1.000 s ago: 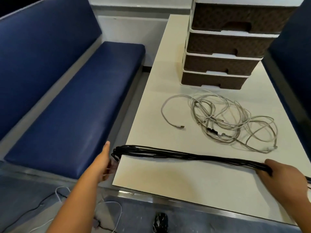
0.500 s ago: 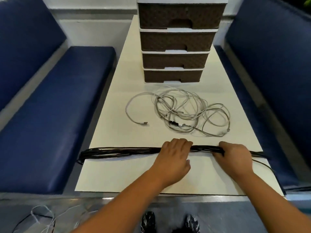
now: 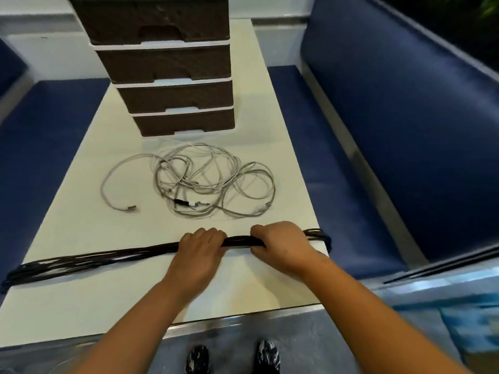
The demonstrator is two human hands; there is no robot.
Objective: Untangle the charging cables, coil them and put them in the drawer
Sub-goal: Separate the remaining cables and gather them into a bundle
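Holding the black cable bundle (image 3: 108, 259) in front of the drawers (image 3: 172, 76), both hands (image 3: 201, 245) (image 3: 280, 242) grip it; folding it smaller probably comes next.

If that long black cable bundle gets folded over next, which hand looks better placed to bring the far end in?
Probably the left hand. Both hands grip the black cable bundle near its right end, and the long free stretch trails toward the table's left edge, on the left hand's side. The right hand could keep anchoring.

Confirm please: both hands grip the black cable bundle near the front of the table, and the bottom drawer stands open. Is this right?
Not quite. In the head view the bottom drawer is closed, like the rest. Both the left hand and the right hand do grip the black cable bundle near the front of the table.
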